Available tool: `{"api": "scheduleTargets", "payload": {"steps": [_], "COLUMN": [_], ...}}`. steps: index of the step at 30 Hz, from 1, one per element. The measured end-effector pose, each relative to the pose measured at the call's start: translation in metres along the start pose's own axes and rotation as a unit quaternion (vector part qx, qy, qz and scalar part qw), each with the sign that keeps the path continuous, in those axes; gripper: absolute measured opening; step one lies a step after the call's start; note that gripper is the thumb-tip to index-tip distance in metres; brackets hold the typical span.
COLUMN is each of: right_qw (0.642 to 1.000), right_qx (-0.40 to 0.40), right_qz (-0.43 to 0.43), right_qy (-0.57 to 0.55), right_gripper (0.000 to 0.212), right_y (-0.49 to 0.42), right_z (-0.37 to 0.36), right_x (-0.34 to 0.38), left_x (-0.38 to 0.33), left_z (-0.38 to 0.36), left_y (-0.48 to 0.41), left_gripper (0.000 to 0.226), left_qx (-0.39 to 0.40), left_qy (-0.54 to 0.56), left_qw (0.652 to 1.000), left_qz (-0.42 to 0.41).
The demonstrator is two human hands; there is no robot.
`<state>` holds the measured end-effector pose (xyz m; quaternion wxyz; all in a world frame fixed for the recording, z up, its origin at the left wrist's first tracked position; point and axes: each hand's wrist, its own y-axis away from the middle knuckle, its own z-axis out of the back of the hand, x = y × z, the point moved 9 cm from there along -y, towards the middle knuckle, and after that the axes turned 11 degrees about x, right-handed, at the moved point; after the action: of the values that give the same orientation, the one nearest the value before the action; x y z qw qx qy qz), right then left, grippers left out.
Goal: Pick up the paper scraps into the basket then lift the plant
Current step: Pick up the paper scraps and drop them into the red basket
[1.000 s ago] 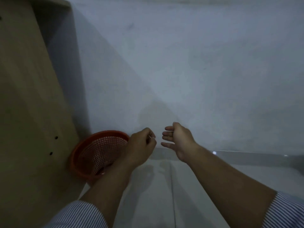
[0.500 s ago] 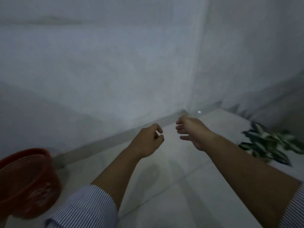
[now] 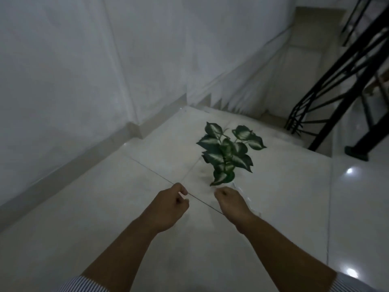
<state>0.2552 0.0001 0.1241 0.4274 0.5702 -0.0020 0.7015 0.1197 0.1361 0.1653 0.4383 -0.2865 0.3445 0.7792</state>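
Two hands [image 3: 168, 207] beside plant [image 3: 228, 152]

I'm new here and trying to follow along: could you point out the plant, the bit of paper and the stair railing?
plant [image 3: 228, 152]: head view, on its central leaves.
paper scrap [image 3: 182, 195]: head view, on the white strip pinched in the left hand [image 3: 168, 206].
stair railing [image 3: 336, 81]: head view, on a black bar.

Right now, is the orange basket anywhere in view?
No: only the plant, both hands and the tiled floor show.
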Motion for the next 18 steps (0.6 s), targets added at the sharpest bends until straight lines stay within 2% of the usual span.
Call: {"api": "scheduleTargets", "payload": {"steps": [4, 8, 13, 15, 18], "right_qw": [0.998, 0.985, 0.977, 0.975, 0.976], "right_qx": [-0.021, -0.077, -0.041, -0.015, -0.027], "right_qz": [-0.025, -0.037, -0.080, -0.074, -0.037], "right_qy": [0.048, 0.148, 0.195, 0.207, 0.212], "right_gripper": [0.033, 0.038, 0.058, 0.054, 0.038], "right_y": [-0.028, -0.053, -0.087, -0.092, -0.097], "right_z": [0.023, 0.054, 0.063, 0.051, 0.039], "right_x": [-0.058, -0.106, -0.168, -0.182, -0.189], "left_x": [0.018, 0.045, 0.067, 0.071, 0.076], "left_z": [-0.044, -0.089, -0.150, -0.168, -0.186], "left_y": [-0.037, -0.065, -0.097, -0.104, -0.112], "left_gripper": [0.014, 0.021, 0.025, 0.025, 0.023], "left_qx": [0.041, 0.089, 0.137, 0.152, 0.163], "left_qy": [-0.019, -0.036, -0.019, -0.007, 0.020], "left_qw": [0.999, 0.994, 0.985, 0.981, 0.977], "left_qz": [0.012, 0.056, 0.104, 0.120, 0.133]}}
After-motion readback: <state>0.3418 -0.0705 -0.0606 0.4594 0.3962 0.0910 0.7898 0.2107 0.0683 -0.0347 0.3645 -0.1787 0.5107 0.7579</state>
